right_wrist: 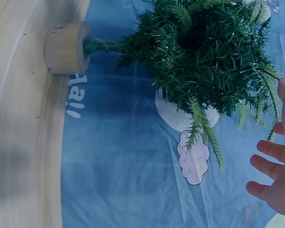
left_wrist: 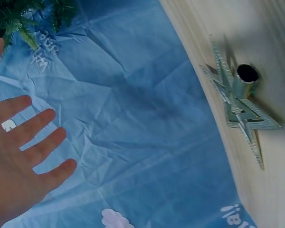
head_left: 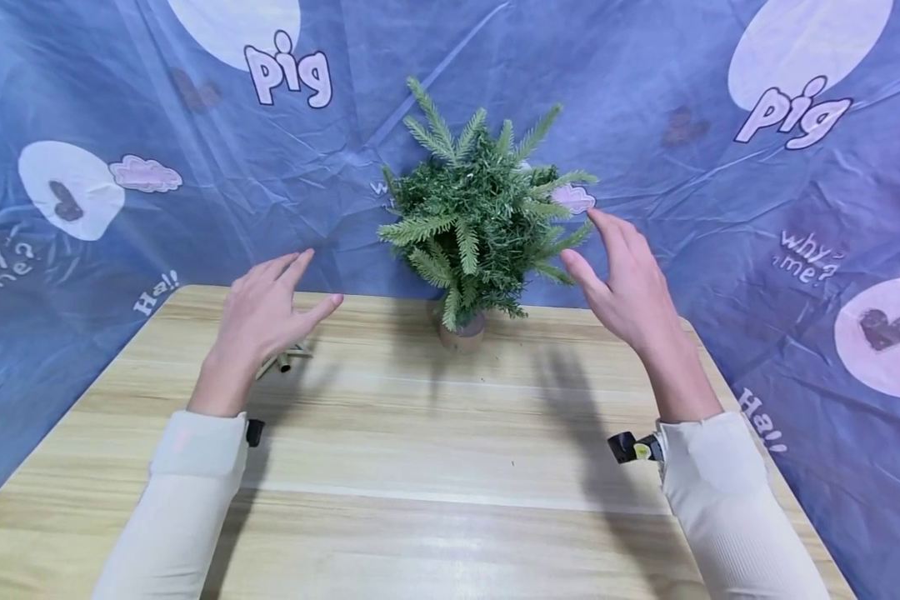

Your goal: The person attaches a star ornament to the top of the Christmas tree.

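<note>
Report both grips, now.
Left grip: open, holding nothing.
Right grip: open, holding nothing, near the green tree.

Soft shadows and pale glare mark the tabletop.

The left arm and right arm reach toward the far side, well apart. The left hand and right hand are raised, fingers loosely extended, thumbs pointing inward.
</note>
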`<state>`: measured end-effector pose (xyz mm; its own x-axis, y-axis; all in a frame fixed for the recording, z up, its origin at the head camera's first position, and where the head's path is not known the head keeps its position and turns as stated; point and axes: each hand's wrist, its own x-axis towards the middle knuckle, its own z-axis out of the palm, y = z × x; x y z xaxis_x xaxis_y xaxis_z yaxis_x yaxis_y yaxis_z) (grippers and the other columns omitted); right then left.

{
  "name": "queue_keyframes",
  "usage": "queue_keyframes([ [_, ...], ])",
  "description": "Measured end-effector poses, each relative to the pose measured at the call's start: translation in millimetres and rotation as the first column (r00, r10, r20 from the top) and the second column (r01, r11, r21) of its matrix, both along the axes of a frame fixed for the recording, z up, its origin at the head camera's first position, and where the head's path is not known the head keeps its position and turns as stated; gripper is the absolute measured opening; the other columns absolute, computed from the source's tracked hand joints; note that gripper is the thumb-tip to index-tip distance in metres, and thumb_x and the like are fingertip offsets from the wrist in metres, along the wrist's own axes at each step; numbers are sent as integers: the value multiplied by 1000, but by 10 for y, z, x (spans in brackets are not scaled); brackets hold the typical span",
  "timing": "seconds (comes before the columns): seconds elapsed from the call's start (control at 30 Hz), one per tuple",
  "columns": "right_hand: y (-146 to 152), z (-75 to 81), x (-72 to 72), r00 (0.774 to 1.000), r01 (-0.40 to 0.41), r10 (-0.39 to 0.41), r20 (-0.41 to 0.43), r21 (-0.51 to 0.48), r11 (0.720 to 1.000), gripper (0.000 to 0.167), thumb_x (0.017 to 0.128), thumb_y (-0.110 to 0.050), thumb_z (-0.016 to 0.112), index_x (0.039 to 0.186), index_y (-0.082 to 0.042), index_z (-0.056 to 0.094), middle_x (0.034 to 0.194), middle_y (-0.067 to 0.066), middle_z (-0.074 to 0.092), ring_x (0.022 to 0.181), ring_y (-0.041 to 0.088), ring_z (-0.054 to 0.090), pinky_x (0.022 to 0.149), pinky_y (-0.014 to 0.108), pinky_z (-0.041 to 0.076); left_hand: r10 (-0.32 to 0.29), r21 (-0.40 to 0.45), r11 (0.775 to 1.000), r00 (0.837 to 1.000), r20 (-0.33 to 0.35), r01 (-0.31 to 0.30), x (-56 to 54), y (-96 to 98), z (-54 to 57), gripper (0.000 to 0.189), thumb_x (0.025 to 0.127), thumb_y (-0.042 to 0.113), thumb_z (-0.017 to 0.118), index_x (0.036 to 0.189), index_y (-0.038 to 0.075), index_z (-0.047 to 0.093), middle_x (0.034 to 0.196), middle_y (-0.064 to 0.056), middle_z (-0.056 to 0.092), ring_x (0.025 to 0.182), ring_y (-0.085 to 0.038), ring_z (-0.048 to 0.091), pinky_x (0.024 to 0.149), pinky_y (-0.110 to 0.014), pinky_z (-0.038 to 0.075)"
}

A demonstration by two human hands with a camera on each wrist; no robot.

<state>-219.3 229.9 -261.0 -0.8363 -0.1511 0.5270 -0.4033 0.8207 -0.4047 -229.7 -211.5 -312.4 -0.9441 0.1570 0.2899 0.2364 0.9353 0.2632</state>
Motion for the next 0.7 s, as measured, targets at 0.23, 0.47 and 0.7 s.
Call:
queue_keyframes([
  [0.23,-64,52,-28,999,-14,13,-33,-27,1000,66,102,-47,54,158,-18,36,158,14,38,145,36,32,113,62,28,27,89,996,1000,-1,-27,9,-101,-102,89,92,72,50,159,16,34,157,-20,39,140,-47,34,108,-69,26],
  [0.47,-147,90,-69,992,-44,37,-123,-54,998,63,101,-43,58,154,-13,43,154,14,42,143,33,35,115,55,29,50,158,986,999,8,-51,25,-209,-187,83,93,64,57,155,12,40,155,-20,41,138,-47,35,108,-69,27],
  [0.7,-208,187,-117,986,-43,32,-165,-64,997,61,100,-41,60,151,-10,48,157,10,40,145,28,33,118,52,27,57,207,976,998,38,-63,33,-299,-243,79,92,60,61,152,11,45,153,-23,42,137,-48,36,106,-69,28],
])
